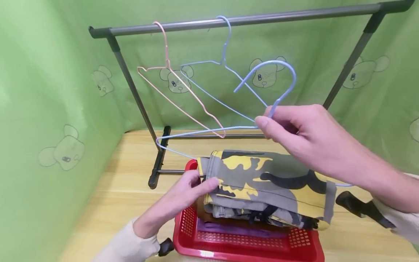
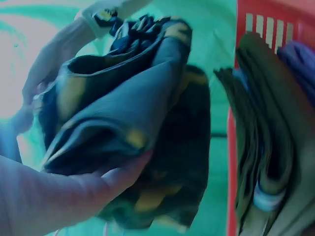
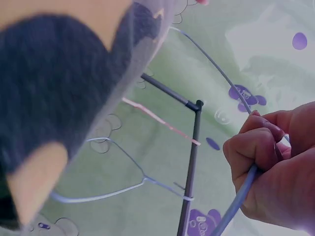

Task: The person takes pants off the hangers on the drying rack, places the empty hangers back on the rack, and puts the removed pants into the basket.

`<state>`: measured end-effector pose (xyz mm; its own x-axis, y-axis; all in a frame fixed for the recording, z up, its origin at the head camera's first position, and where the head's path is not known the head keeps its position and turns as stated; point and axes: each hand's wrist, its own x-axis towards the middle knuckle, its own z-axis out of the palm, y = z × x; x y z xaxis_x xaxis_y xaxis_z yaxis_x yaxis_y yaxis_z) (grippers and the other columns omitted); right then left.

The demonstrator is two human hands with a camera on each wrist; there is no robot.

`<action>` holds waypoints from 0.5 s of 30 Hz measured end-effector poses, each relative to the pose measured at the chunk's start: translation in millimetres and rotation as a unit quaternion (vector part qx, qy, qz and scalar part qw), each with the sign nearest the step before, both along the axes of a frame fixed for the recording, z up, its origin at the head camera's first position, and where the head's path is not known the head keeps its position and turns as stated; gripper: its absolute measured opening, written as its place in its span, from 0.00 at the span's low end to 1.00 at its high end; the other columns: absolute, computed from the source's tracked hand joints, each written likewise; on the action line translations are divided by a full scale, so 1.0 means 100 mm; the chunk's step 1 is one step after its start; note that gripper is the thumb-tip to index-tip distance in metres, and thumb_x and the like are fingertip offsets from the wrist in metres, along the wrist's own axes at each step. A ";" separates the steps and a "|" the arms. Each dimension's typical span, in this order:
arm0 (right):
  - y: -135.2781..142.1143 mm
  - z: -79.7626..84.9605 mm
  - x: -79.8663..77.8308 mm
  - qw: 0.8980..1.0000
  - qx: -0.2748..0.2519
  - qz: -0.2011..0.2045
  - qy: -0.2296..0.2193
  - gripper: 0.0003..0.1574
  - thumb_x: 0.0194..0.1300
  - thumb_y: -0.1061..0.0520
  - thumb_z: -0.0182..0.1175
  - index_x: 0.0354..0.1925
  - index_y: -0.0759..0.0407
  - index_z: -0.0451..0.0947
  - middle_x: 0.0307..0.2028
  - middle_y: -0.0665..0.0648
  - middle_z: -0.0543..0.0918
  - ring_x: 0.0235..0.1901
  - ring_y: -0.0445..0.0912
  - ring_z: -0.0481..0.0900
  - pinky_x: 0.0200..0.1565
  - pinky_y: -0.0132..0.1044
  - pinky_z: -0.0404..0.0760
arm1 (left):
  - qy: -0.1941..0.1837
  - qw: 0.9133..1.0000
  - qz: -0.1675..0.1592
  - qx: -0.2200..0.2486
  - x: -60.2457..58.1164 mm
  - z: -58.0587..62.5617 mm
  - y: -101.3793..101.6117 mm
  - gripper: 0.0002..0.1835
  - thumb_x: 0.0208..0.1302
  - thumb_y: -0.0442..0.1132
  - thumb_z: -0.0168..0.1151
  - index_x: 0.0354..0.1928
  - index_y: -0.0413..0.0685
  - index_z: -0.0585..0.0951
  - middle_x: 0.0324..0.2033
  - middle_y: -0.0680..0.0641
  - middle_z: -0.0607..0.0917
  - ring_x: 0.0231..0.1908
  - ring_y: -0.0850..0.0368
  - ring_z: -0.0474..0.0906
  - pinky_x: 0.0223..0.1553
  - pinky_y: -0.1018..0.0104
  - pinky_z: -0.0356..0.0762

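Note:
My right hand (image 1: 311, 134) pinches a blue wire hanger (image 1: 288, 87) between thumb and fingers at the base of its hook. A folded camouflage garment (image 1: 281, 178) in yellow, grey and black lies across the lower part of that hanger, hiding most of its bottom bar. My left hand (image 1: 183, 193) grips the garment's left edge, with the thumb on the front. In the left wrist view, the thumb presses against the garment's rolled fold (image 2: 113, 108), and dark cords bunch at its far end. Close in the right wrist view, curled fingers hold the hanger's wire (image 3: 236, 199).
A red basket (image 1: 209, 251) stands below the garment, with brown cloth (image 2: 280, 113) and purple cloth (image 1: 242, 229) in it. Behind, a pink hanger (image 1: 167, 47) and another blue hanger (image 1: 226, 40) hang from a dark metal rack (image 1: 294, 16). Green curtain (image 1: 42, 91) surrounds the wooden floor.

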<state>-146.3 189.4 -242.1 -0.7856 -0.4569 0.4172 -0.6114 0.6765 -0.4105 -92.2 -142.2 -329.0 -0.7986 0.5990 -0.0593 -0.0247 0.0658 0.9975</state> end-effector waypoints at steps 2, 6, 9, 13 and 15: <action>-0.16 0.12 0.11 1.000 0.005 0.004 0.013 0.18 0.77 0.42 0.58 0.26 0.34 0.75 0.16 0.43 0.66 0.16 0.41 0.61 0.18 0.35 0.61 | -0.066 0.997 -0.002 0.046 0.01 0.00 0.08 0.24 0.73 0.54 0.61 0.55 0.40 0.80 0.45 0.42 0.89 0.46 0.50 0.87 0.54 0.56 0.83; -0.48 0.43 0.38 0.999 -0.005 0.038 0.005 0.19 0.78 0.46 0.56 0.26 0.35 0.73 0.17 0.40 0.66 0.16 0.39 0.61 0.19 0.33 0.64 | -0.165 0.978 0.014 0.130 0.02 -0.03 0.21 0.21 0.71 0.49 0.63 0.53 0.38 0.78 0.42 0.41 0.90 0.43 0.51 0.88 0.51 0.56 0.85; -0.56 0.49 0.45 0.999 -0.006 0.053 -0.003 0.19 0.79 0.48 0.56 0.26 0.36 0.72 0.17 0.40 0.67 0.16 0.39 0.61 0.18 0.32 0.65 | -0.193 0.969 0.030 0.153 0.02 -0.03 0.24 0.20 0.68 0.46 0.67 0.54 0.39 0.78 0.42 0.41 0.90 0.42 0.51 0.89 0.50 0.56 0.86; -0.48 0.39 0.40 0.998 -0.004 0.056 -0.004 0.18 0.78 0.47 0.56 0.27 0.35 0.73 0.18 0.39 0.68 0.16 0.39 0.62 0.19 0.32 0.65 | -0.180 0.971 0.039 0.150 0.03 -0.02 0.25 0.22 0.64 0.38 0.71 0.58 0.41 0.79 0.47 0.38 0.88 0.46 0.47 0.88 0.53 0.52 0.85; -0.42 0.35 0.36 0.998 -0.010 0.068 -0.007 0.17 0.78 0.48 0.57 0.28 0.35 0.75 0.19 0.39 0.70 0.17 0.38 0.62 0.20 0.32 0.65 | -0.161 0.975 0.047 0.142 0.04 -0.02 0.24 0.23 0.62 0.34 0.71 0.59 0.41 0.77 0.49 0.38 0.87 0.47 0.46 0.88 0.53 0.51 0.84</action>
<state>-110.7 146.9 -207.5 -0.7232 -0.5514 0.4159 -0.6907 0.5795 -0.4326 -88.1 -118.6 -330.9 -0.8185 0.5521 -0.1590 -0.3329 -0.2302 0.9144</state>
